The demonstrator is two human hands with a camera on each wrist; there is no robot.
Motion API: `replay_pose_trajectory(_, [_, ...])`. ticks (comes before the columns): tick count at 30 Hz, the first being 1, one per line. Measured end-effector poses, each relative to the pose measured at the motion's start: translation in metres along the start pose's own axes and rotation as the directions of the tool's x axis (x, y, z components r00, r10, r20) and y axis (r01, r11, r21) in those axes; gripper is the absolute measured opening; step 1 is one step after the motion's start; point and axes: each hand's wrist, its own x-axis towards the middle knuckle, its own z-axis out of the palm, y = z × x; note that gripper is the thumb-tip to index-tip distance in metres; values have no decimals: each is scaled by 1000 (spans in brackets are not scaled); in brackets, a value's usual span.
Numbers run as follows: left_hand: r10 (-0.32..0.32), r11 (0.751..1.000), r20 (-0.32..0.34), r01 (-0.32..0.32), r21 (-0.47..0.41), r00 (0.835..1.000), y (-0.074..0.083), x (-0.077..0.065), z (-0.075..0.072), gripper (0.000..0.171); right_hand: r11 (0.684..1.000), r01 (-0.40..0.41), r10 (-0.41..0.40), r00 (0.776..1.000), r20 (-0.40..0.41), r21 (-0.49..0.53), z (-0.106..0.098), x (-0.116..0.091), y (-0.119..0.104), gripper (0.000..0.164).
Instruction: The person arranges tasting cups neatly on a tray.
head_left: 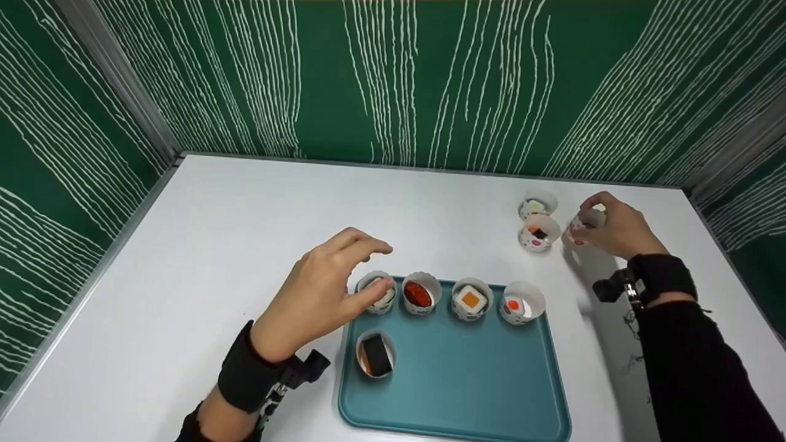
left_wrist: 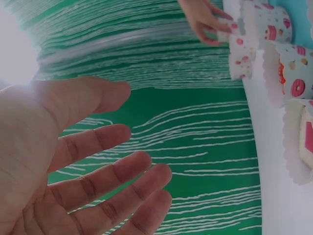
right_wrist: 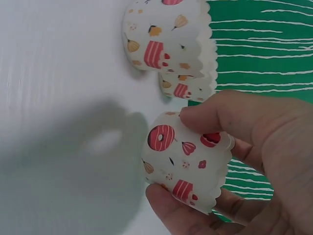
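Observation:
My right hand (head_left: 620,227) grips a printed paper baking cup (right_wrist: 186,156) at the back right of the table, thumb on one side and fingers on the other. Just left of it stand two more cups, one with a small orange-and-black piece (head_left: 538,233) and one with a pale green-and-white piece (head_left: 536,206). My left hand (head_left: 328,288) hovers over the tray's back left corner, fingers loosely bent and apart, palm bare in the left wrist view. Its thumb partly covers a cup (head_left: 379,307) from the head camera.
A teal tray (head_left: 466,380) carries a back row of cups: a red-filled one (head_left: 419,294), an orange-topped white one (head_left: 471,301) and one with a red dot (head_left: 521,304). A cup with a black-wrapped piece (head_left: 376,355) sits at its left. Green walls (head_left: 325,80) enclose the white table (head_left: 276,196).

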Motion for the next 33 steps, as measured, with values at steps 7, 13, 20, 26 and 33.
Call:
replay_pose_trajectory(7, [-13, 1000, 13, 13, 7, 1000, 1, 1, 1, 41, 998, 18, -15, 999, -49, 65, -1, -25, 1, 67])
replay_pose_trajectory(13, [-13, 1000, 19, 13, 8, 1000, 1, 1, 3, 48, 994, 32, -21, 995, -100, 106, 4, -47, -2, 69])
replay_pose_trajectory(20, [-23, 1000, 35, 23, -6, 999, 2, 1, 4, 56, 992, 53, -34, 987, -156, 116, 4, -69, -14, 68])
replay_pose_trajectory(26, [-21, 1000, 40, 21, -9, 999, 3, 0, 6, 59, 985, 91, -58, 975, -214, 144, 1, -88, -31, 66])
replay_pose_trajectory(33, [-24, 1000, 38, 25, -17, 999, 3, -1, 7, 61, 975, 139, -94, 965, -243, 171, -1, -107, -47, 63])
